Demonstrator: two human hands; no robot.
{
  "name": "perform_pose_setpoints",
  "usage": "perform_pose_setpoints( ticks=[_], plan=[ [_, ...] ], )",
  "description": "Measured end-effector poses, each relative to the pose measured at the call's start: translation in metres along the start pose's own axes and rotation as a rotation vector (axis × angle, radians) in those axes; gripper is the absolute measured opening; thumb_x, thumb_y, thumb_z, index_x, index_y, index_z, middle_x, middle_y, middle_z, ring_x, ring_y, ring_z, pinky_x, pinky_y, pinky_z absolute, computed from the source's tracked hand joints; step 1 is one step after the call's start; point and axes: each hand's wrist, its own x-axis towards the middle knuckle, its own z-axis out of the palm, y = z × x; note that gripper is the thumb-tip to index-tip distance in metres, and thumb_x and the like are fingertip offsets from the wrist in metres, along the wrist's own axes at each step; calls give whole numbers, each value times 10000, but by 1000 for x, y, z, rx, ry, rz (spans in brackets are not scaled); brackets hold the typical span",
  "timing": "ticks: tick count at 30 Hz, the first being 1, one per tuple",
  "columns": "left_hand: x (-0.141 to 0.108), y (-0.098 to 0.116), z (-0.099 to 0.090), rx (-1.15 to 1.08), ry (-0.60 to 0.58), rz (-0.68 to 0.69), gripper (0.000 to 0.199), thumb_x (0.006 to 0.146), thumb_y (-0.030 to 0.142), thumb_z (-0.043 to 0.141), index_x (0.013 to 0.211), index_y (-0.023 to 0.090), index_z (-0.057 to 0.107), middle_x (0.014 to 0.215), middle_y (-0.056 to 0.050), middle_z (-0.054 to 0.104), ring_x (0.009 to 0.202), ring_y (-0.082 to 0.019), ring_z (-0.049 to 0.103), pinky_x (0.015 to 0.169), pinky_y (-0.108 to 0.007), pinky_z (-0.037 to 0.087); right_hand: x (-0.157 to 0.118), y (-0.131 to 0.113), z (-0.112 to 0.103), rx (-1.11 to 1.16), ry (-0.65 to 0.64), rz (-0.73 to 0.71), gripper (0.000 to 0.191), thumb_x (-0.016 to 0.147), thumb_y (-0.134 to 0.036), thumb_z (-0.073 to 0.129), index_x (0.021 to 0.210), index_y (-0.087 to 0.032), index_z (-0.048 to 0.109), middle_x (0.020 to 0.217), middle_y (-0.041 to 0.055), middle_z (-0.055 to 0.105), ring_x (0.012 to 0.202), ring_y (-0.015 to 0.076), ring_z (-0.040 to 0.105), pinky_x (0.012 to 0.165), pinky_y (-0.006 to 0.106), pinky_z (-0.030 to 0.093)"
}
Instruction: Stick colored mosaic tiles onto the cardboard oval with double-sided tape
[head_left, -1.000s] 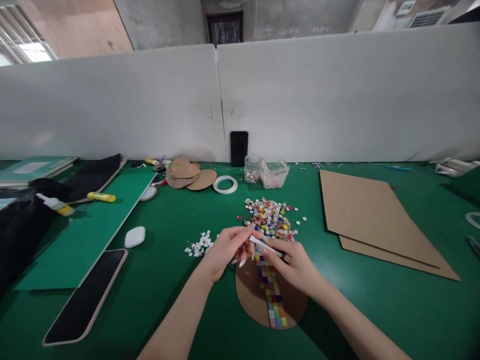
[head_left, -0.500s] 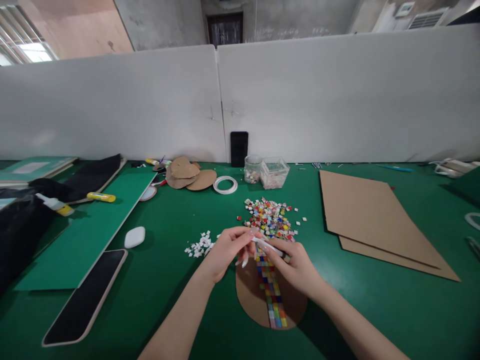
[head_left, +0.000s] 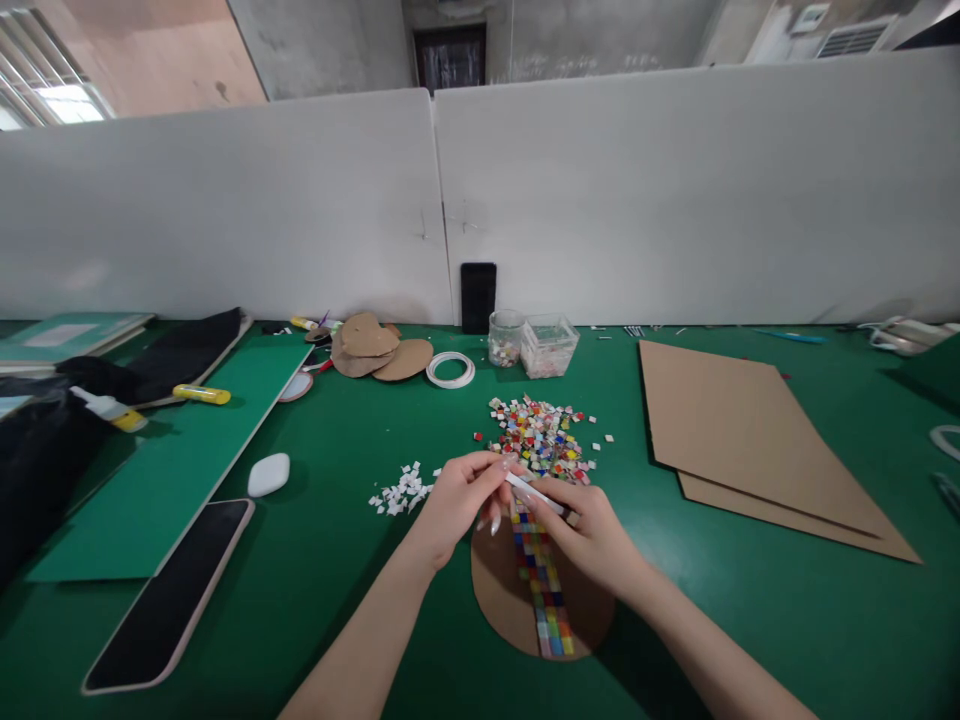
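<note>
Over the top of a round cardboard disc [head_left: 501, 600], both hands pinch a narrow white strip [head_left: 531, 490]. My left hand [head_left: 463, 500] is closed at the strip's left end, thumb and forefinger together. My right hand [head_left: 585, 525] grips its right part, where a dark end shows by the fingers. What the strip is made of cannot be made out. Beneath the hands, rows of coloured mosaic tiles [head_left: 546, 585] run down the disc; their upper end is partly hidden. Just beyond lies a heap of loose mosaic tiles [head_left: 536, 430]. Small white squares [head_left: 403, 490] are scattered left of my left hand.
Behind the heap stand a clear cup [head_left: 505, 340], a clear square box [head_left: 550, 347] and a white ring-shaped roll [head_left: 451, 370]. Cardboard sheets [head_left: 735, 440] lie right. Leftward are a white case [head_left: 269, 474], a phone [head_left: 172, 600] and a green board [head_left: 172, 470].
My hands stay in nearly the same place on the white strip. The strip has turned slightly, and the left fingers have shifted a little.
</note>
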Motion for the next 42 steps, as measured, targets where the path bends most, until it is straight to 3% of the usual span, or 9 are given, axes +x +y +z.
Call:
perform_pose_setpoints(
  ticks=[7, 18, 21, 25, 31, 34, 37, 38, 42],
  plan=[
    [2, -6, 5, 105, 97, 75, 310, 854, 411, 455, 801, 133, 581, 527, 36, 506, 406, -51, 447, 431, -169, 373, 1, -2, -2, 8, -7, -28, 272, 894, -283, 405, 839, -166, 644, 718, 15, 657, 608, 122, 545, 567, 200, 401],
    [-1, -2, 3, 124, 12, 50, 259, 811, 408, 527, 793, 151, 557, 543, 27, 534, 412, -58, 449, 409, -169, 352, 0, -1, 0, -59, -18, -3, 332, 908, -329, 398, 724, -154, 612, 625, 11, 599, 547, 109, 471, 521, 205, 342],
    [-4, 1, 4, 55, 24, 76, 253, 827, 364, 512, 1002, 183, 536, 520, 54, 502, 402, -57, 414, 407, -163, 336, 1, -4, -1, -51, -36, 1, 331, 910, -328, 395, 725, -156, 608, 598, -3, 570, 521, 101, 432, 499, 206, 316],
    [-5, 5, 10, -69, 109, 91, 495, 820, 291, 528, 1279, 218, 357, 474, 87, 443, 393, -57, 344, 396, -157, 291, 1, -5, 1, -38, -34, -13, 313, 913, -309, 386, 774, -166, 628, 620, -1, 582, 531, 109, 433, 502, 209, 320],
    [-1, -4, 25, -157, 327, 139, 472, 795, 264, 558, 1229, 195, 388, 463, 85, 435, 440, -61, 371, 430, -152, 278, -2, -3, 12, -39, 66, -41, 302, 909, -294, 373, 790, -169, 621, 640, 13, 602, 549, 129, 491, 523, 211, 366],
    [5, -6, 8, -128, 462, 192, 388, 783, 274, 563, 1145, 198, 447, 464, 85, 441, 425, -62, 373, 422, -156, 276, -7, -6, 15, -58, 91, -116, 300, 906, -272, 368, 780, -173, 621, 614, 16, 592, 537, 131, 503, 520, 215, 375],
    [8, -3, -26, -177, 842, 275, 260, 764, 287, 566, 991, 184, 490, 477, 81, 441, 425, -58, 380, 424, -153, 291, -12, -9, 14, -82, 79, -242, 272, 890, -256, 394, 777, -174, 627, 644, 35, 614, 579, 143, 534, 563, 230, 396],
    [8, -2, -36, -162, 887, 314, 275, 766, 299, 569, 1004, 192, 485, 498, 78, 450, 437, -57, 387, 434, -151, 299, -13, -9, 14, -79, 88, -246, 269, 889, -252, 394, 778, -173, 625, 646, 38, 616, 581, 143, 536, 564, 231, 398],
    [9, -3, -49, -17, 673, 255, 325, 783, 407, 529, 1010, 174, 525, 537, 52, 471, 425, -59, 362, 411, -171, 287, -11, 3, 17, -77, 165, -180, 260, 890, -248, 386, 793, -173, 615, 636, 36, 624, 543, 135, 536, 525, 225, 393]
  ],
)
